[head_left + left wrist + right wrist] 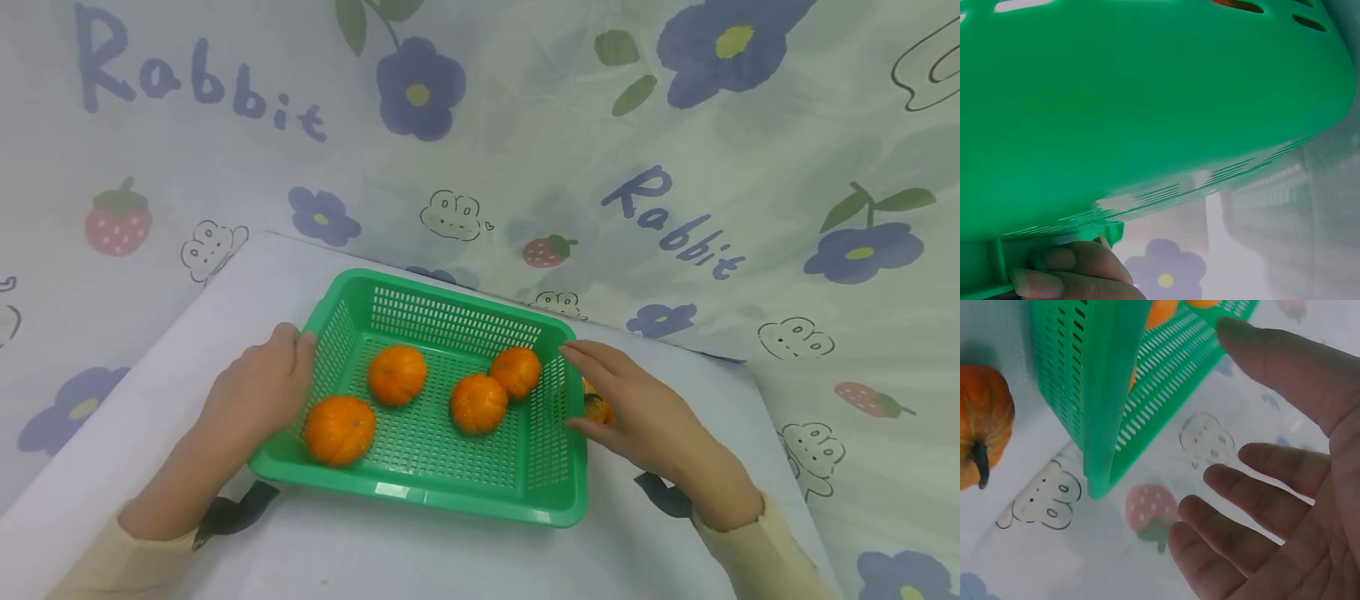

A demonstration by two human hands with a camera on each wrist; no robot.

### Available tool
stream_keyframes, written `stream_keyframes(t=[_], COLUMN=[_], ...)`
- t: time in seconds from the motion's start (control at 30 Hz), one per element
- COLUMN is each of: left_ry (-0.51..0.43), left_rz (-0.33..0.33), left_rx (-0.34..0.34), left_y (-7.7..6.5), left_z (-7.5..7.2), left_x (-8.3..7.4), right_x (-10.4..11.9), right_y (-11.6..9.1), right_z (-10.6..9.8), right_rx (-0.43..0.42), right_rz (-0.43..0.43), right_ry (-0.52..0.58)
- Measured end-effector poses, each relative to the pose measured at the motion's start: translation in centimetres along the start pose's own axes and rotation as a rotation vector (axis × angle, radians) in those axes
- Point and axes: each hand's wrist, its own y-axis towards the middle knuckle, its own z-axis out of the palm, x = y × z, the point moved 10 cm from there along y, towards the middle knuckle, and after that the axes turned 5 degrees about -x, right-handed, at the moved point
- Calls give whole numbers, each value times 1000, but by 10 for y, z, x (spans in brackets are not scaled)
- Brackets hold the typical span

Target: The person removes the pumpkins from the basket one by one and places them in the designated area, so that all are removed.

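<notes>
A green plastic basket (420, 493) with slotted walls holds several round, ribbed orange fruits (397, 375) that look like small pumpkins. My left hand (258, 387) grips the basket's left rim; in the left wrist view its fingers (1094, 275) curl under the rim, beside the green outer wall (1116, 106). By the right rim is my right hand (637, 408), its fingers spread and relaxed. The right wrist view shows a gap between that hand and the basket. Outside the basket's right wall lies an orange pumpkin (984, 422) with a dark stem, partly hidden in the head view.
Under the basket is a white tabletop (360, 554). Behind it hangs a pale cloth (480, 167) printed with rabbits, flowers and strawberries. The table's back edge runs close behind the basket.
</notes>
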Motion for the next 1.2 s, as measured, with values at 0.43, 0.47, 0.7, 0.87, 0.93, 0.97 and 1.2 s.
stream_keyframes(t=[0.43,0.47,0.7,0.87,0.93,0.97,1.2], left_ry=[4,6,16,25,24,24,16], left_rz=[-2,0,9,7,7,7,0], left_rx=[-5,-6,-7,-14,-10,-8,-4], left_y=[0,0,0,1,2,2,2], left_z=[0,0,-2,-4,-4,-3,-1], left_x=[2,2,-2,-4,-5,-4,-2], right_x=[26,26,21,12,10,9,9], right_y=[47,50,67,77,80,81,86], right_z=[22,24,41,53,57,59,75], right_rx=[171,185,301,371,395,408,450], right_rz=[-197,-207,-228,-203,-194,-190,-202], right_ry=[-88,-95,-161,-202,-213,-216,-226])
